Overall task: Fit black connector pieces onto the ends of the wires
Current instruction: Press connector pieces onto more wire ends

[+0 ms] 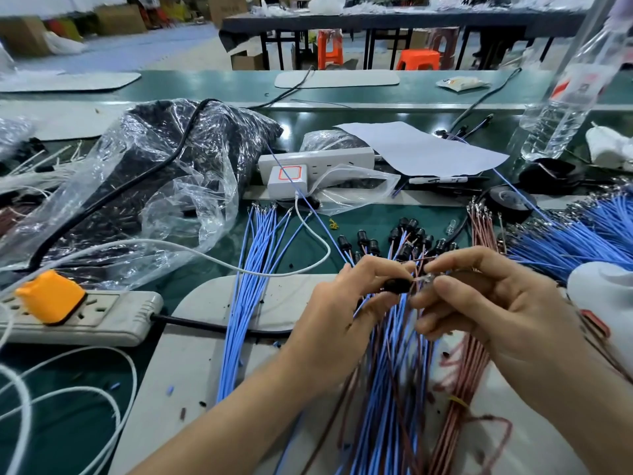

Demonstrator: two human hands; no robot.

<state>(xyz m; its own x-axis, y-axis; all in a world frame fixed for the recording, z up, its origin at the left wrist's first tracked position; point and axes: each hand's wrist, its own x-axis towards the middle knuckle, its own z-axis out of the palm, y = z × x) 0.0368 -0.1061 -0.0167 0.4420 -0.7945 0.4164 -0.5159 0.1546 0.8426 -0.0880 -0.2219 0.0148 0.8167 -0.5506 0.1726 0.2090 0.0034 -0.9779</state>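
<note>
Left hand [339, 303] pinches a black connector [396, 286], right hand [496, 303] pinching a wire end [423, 278] just beside it, both over the blue and brown wires [394, 371] near the tabletop [301, 250]'s front edge

Fitted connectors [411, 234] lie behind hands; power strip [78, 317] left.

I see only a bit of the black connector piece [397, 285]; the left grip [346, 310] covers the rest. The tiny thing [427, 278] in the right grip [496, 303] is too blurry for me to tell. The bottle [561, 108] is cut off at the top, the white thing [606, 296] at the right edge.
</note>
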